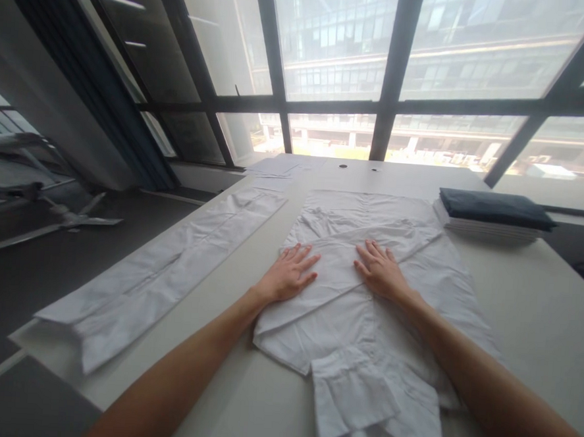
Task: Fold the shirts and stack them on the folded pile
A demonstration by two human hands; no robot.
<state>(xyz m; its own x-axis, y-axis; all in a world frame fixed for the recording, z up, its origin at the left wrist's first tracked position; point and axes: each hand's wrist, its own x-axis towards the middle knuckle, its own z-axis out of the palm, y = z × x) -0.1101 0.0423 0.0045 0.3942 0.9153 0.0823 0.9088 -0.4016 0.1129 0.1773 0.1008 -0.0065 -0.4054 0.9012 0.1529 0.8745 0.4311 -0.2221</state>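
Note:
A white shirt (371, 217) lies spread on the pale table (538, 306) in front of me, its sleeves folded across the body and the collar end nearest me. My left hand (289, 271) rests flat on the shirt's left side, fingers stretched out. My right hand (380, 270) lies flat on the cloth just to the right of it, fingers also spread. Neither hand holds anything.
A second white garment (170, 270), folded into a long strip, lies along the table's left edge. A stack of folded clothes (493, 214), dark on top and white below, sits at the far right. Papers (275, 168) lie at the far end. Large windows stand behind the table.

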